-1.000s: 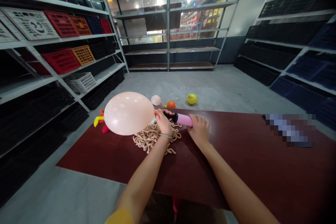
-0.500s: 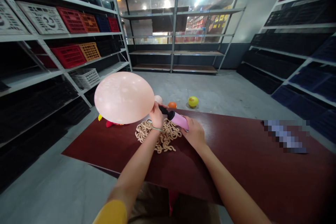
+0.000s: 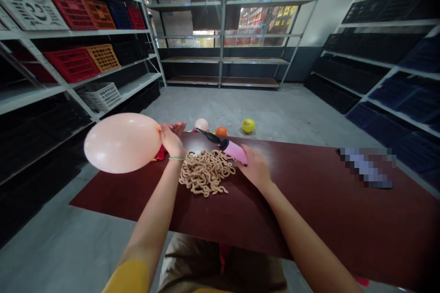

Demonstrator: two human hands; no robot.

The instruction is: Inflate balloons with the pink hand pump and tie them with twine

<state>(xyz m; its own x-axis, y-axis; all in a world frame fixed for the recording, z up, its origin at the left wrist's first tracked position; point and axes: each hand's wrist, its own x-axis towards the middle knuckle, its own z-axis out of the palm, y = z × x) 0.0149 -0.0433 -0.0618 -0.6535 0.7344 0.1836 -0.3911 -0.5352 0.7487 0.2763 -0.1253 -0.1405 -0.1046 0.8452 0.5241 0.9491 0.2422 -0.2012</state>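
Note:
A large pale pink balloon (image 3: 122, 143) is inflated, its neck pinched by my left hand (image 3: 172, 141) at the left of the table. My right hand (image 3: 253, 167) is wrapped round the pink barrel of a hand pump (image 3: 234, 151), whose black nozzle points up and left, apart from the balloon. Between my forearms a pile of tan, curled strands (image 3: 206, 173) lies on the dark red table (image 3: 309, 201). Something red (image 3: 160, 153) shows partly behind my left wrist.
Beyond the table's far edge are a yellow balloon (image 3: 248, 126), an orange one (image 3: 221, 131) and a small pale one (image 3: 201, 124). A pixelated strip (image 3: 367, 168) lies at the right. Shelves with crates (image 3: 72, 64) stand at the left.
My left hand has moved left with the balloon, away from the pump's nozzle. The balloon looks smaller. My right hand still holds the pump, and the camera view has tilted down.

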